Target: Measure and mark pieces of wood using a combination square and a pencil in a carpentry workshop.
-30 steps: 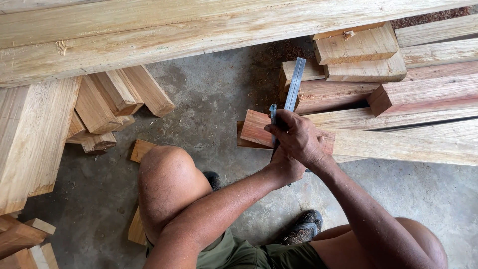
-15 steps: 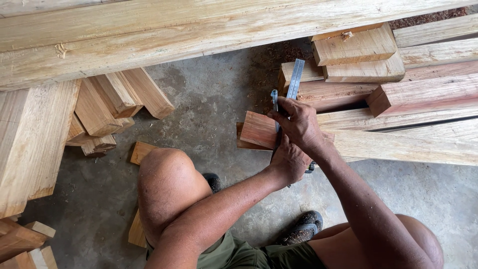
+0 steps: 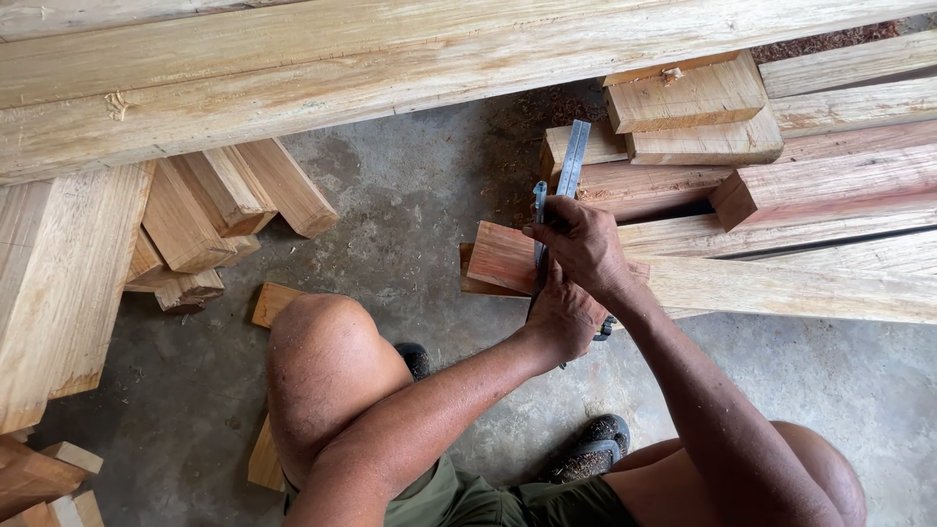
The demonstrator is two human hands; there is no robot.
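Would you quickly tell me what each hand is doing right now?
Left hand: closed around the lower end of the metal square, on the reddish wood piece.
Right hand: closed, pressing the square's blade onto that piece.

The right hand (image 3: 584, 246) presses a metal square (image 3: 566, 176) flat on a reddish board (image 3: 503, 256), fingers curled over the blade. The left hand (image 3: 563, 317) sits just below it, at the board's near edge, gripping the square's lower end. Right of the board, pale planks (image 3: 800, 283) run off to the frame's edge, with a red beam (image 3: 830, 185) and short blocks (image 3: 688, 98) stacked beyond. Far above the board a long pale beam (image 3: 390, 68) crosses the view. Left of the board, past bare concrete floor (image 3: 410, 205), lie loose offcuts (image 3: 215, 205). Below the board, a bare knee (image 3: 322, 361) and dark shoes (image 3: 595, 444) show.
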